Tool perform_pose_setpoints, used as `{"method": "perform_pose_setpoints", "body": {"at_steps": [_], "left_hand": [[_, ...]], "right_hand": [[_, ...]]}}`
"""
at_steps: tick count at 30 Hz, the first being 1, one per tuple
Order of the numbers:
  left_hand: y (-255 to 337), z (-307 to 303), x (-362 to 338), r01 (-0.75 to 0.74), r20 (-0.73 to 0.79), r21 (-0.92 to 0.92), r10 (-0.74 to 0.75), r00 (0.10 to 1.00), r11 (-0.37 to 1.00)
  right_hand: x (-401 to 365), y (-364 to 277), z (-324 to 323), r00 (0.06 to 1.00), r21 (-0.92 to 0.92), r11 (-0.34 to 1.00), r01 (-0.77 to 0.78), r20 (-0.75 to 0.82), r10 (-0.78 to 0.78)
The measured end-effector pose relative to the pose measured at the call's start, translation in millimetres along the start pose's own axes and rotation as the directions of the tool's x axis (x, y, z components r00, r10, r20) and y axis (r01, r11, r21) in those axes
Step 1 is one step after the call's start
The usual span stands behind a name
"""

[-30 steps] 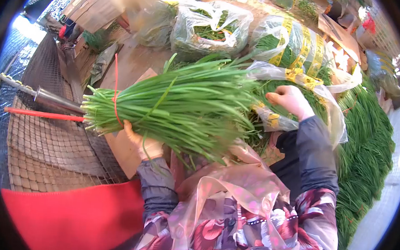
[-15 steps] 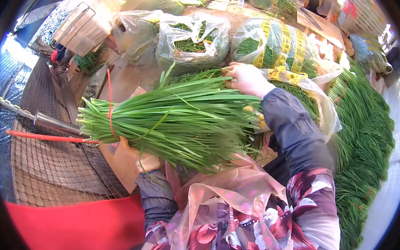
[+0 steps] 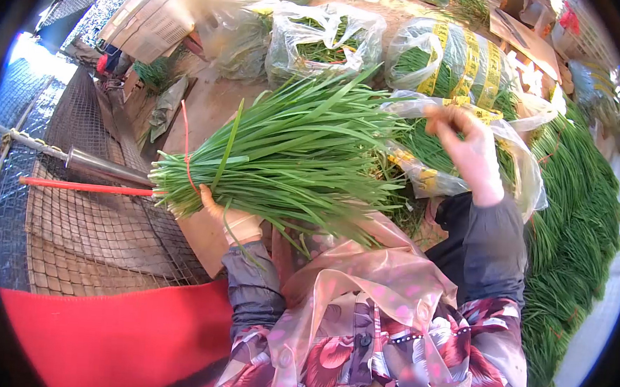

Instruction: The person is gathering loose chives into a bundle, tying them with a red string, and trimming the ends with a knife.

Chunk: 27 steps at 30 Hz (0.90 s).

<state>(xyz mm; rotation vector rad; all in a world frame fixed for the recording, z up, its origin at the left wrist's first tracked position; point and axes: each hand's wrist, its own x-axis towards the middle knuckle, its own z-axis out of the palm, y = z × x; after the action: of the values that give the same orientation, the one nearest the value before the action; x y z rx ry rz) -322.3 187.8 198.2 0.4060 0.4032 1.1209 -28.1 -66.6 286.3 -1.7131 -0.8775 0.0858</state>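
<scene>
My left hand point(image 3: 231, 219) grips a big bunch of long green leafy stalks point(image 3: 305, 155) from below, near its cut ends. A red tie point(image 3: 188, 152) loops round the bunch, its end sticking up. My right hand point(image 3: 467, 146) is raised to the right of the leaf tips, apart from them, fingers curled together; whether something small is between them cannot be made out. Behind that hand lies an open plastic bag point(image 3: 423, 175) with yellow printed tape and green stalks inside.
More bagged greens point(image 3: 325, 43) and a taped bag point(image 3: 450, 61) stand at the back. Heaped green bundles point(image 3: 574, 242) line the right side. A metal tube point(image 3: 108, 167), a red strip point(image 3: 89, 187), netting point(image 3: 97, 245) and a crate point(image 3: 147, 20) are at the left.
My right hand has moved right, away from the leaves, and its fingers have drawn together. The bunch has shifted slightly right in view, with its leaves lifted higher. The view has turned a little.
</scene>
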Motion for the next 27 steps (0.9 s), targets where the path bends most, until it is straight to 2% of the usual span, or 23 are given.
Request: {"method": "perform_pose_setpoints", "body": {"at_steps": [1, 3, 4, 5, 6, 7, 9, 10, 11, 12, 13, 14, 15, 16, 17, 19, 21, 24, 25, 27], "left_hand": [[0, -2, 1, 0.017, -0.018, -0.009, -0.017, 1.000, 1.000], [0, -5, 2, 0.021, -0.006, -0.009, -0.021, 1.000, 1.000], [-1, -4, 3, 0.032, 0.020, -0.040, -0.032, 0.999, 0.999], [-3, -4, 3, 0.047, 0.044, -0.072, -0.044, 0.998, 0.996], [-4, -2, 3, 0.075, 0.069, -0.088, -0.069, 0.995, 0.993], [-9, 1, 3, 0.084, 0.077, -0.086, -0.077, 0.994, 0.993], [-13, 6, 3, 0.006, 0.080, 0.145, -0.018, 0.997, 0.989], [-19, 6, 11, -0.060, 0.114, 0.239, 0.034, 0.993, 0.969], [-24, 3, 9, 0.020, 0.060, 0.247, -0.036, 0.998, 0.969], [-33, 40, -11, -0.091, 0.195, 0.340, 0.024, 0.981, 0.936], [-44, 74, -30, -0.204, 0.328, 0.413, 0.064, 0.942, 0.887], [-53, 83, -33, -0.216, 0.349, 0.401, 0.070, 0.934, 0.890], [-60, 88, -38, -0.223, 0.361, 0.500, 0.032, 0.932, 0.837], [-68, 93, -43, -0.229, 0.367, 0.593, -0.006, 0.930, 0.772], [-77, 99, -48, -0.165, 0.319, 0.582, -0.038, 0.947, 0.796], [-89, 96, -44, -0.073, 0.293, 0.636, -0.153, 0.944, 0.768], [-102, 100, -49, -0.064, 0.331, 0.649, -0.206, 0.921, 0.758], [-121, 106, -57, 0.020, 0.292, 0.624, -0.256, 0.922, 0.781], [-120, 107, -56, -0.048, 0.345, 0.688, -0.268, 0.899, 0.724], [-109, 104, -50, -0.199, 0.437, 0.782, -0.291, 0.851, 0.591]], "right_hand": [[-9, -14, -2, 0.970, -0.001, 0.985, -0.174, 0.174, 0.172], [-19, -25, 4, 0.925, -0.108, 0.986, -0.127, 0.345, 0.157], [-18, -27, 6, 0.928, -0.107, 0.986, -0.128, 0.337, 0.157], [-16, -28, 8, 0.956, -0.083, 0.993, 0.082, 0.287, -0.055], [-17, -30, 9, 0.936, -0.073, 0.955, 0.288, 0.233, -0.265], [-15, -38, 8, 0.939, -0.080, 0.955, 0.286, 0.223, -0.262], [-7, -63, 10, 0.912, 0.069, 0.927, 0.369, 0.163, -0.376], [0, -68, 16, 0.879, 0.061, 0.896, 0.439, 0.178, -0.443], [9, -72, 23, 0.836, 0.051, 0.856, 0.514, 0.192, -0.514], [17, -74, 35, 0.815, 0.063, 0.834, 0.548, 0.184, -0.550], [22, -71, 49, 0.833, 0.064, 0.847, 0.528, 0.158, -0.531], [25, -64, 62, 0.839, 0.062, 0.852, 0.521, 0.146, -0.524], [25, -51, 75, 0.848, 0.056, 0.858, 0.511, 0.133, -0.514], [17, -29, 94, 0.890, 0.130, 0.916, 0.380, 0.216, -0.401], [4, -12, 107, 0.910, 0.191, 0.953, 0.234, 0.303, -0.284], [-17, 5, 95, 0.913, 0.294, 0.956, -0.015, 0.393, -0.107], [-32, 23, 88, 0.925, 0.294, 0.956, 0.000, 0.362, -0.111], [-42, 36, 78, 0.937, 0.280, 0.953, -0.120, 0.350, 0.015], [-42, 39, 78, 0.929, 0.286, 0.940, -0.188, 0.362, 0.076], [-46, 39, 76, 0.947, 0.281, 0.947, -0.158, 0.315, 0.065]]}}
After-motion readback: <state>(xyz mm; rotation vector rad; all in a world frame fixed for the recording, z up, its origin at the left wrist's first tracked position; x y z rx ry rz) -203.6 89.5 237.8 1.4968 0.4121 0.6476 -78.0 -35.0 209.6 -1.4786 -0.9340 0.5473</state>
